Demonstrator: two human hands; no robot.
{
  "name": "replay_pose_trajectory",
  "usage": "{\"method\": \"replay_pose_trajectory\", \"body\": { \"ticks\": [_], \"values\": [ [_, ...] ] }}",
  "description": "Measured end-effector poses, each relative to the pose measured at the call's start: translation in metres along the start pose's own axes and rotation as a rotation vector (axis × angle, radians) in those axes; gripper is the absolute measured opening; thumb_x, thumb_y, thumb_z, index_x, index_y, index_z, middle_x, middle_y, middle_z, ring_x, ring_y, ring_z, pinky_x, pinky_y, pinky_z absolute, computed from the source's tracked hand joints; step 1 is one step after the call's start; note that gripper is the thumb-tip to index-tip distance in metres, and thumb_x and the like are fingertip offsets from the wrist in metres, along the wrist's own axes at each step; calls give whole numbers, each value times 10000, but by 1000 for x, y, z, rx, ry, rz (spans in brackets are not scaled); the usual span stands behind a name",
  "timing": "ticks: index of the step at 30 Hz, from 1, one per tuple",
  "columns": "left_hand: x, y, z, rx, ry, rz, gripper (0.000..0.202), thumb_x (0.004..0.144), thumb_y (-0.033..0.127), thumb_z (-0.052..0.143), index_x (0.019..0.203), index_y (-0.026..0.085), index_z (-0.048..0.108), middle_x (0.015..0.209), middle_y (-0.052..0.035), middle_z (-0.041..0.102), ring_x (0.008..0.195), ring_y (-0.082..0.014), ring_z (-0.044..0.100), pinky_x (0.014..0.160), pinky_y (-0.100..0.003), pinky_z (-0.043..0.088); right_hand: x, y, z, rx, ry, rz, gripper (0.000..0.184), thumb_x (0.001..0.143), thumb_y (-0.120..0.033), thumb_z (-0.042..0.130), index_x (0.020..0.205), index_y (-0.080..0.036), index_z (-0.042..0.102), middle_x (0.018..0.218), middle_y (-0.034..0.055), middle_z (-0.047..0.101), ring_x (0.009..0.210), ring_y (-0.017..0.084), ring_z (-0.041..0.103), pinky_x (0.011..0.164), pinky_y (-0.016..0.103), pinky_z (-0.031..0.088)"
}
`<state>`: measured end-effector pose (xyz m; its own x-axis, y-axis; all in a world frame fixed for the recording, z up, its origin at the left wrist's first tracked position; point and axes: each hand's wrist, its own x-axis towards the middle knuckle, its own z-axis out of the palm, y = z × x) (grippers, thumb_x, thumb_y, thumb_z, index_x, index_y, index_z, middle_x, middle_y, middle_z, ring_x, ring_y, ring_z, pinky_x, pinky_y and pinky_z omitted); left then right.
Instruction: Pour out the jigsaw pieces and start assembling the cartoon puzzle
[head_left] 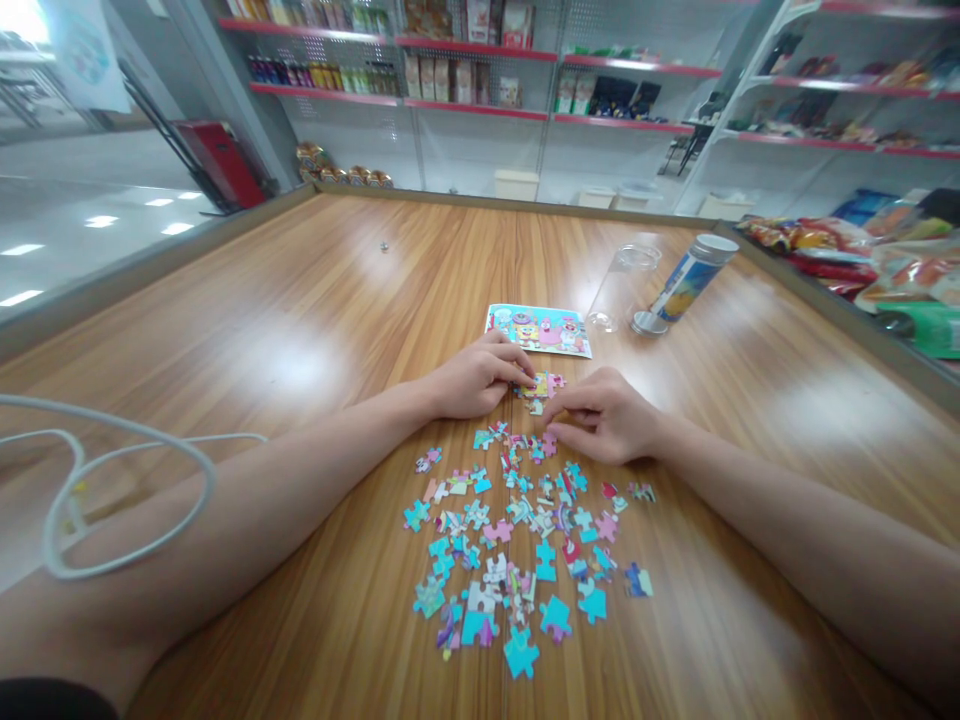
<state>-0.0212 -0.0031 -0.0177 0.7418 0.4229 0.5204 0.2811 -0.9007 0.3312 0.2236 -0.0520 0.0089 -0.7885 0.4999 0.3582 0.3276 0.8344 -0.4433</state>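
My left hand (480, 378) rests on the table with its fingers curled, the fingertips on a small cluster of joined jigsaw puzzle pieces (540, 386) in yellow and pink. Just right of that cluster is my right hand (611, 418), thumb and forefinger brought together at a pink puzzle piece (550, 443). Many loose puzzle pieces (546, 560), mostly light blue, spread over the table nearer to me; some overlap. Beyond my hands lies a picture card (551, 332) with cartoon figures.
On the wooden table (337, 290), a clear plastic cylinder (622, 285) and a blue canister (694, 278) stand beyond my right hand. A round metal lid (649, 323) is by the canister. A white cable (202, 470) loops at the left. Stocked shelves (480, 105) line the back.
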Motion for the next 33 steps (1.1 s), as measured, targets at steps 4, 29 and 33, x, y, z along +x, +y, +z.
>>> {"method": "replay_pose_trajectory", "body": {
  "ticks": [4, 29, 33],
  "values": [
    [0, -2, 1, -7, 13, 12, 393, 818, 1, 509, 1008, 228, 768, 1038, -46, 731, 999, -199, 578, 987, -438, 471, 2, -3, -6, -40, -158, 14, 227, 852, -380, 675, 864, -154, 689, 532, -71, 436, 478, 62, 402, 521, 209, 306],
    [1, 5, 0, 11, -8, 61, 287, 824, 36, 538, 924, 201, 750, 1049, -42, 741, 1004, -200, 574, 971, -416, 480, 0, 21, -22, -93, -164, 275, 128, 862, -278, 698, 946, -183, 682, 557, -61, 560, 522, 87, 488, 574, 222, 324],
    [1, 4, 0, 15, -14, 67, 297, 821, 32, 536, 939, 201, 749, 1052, -45, 740, 1008, -201, 576, 976, -419, 479, 0, 22, -16, -152, -95, 262, 147, 882, -309, 685, 957, -183, 670, 518, -78, 487, 496, 84, 448, 563, 226, 298]
  ]
}}
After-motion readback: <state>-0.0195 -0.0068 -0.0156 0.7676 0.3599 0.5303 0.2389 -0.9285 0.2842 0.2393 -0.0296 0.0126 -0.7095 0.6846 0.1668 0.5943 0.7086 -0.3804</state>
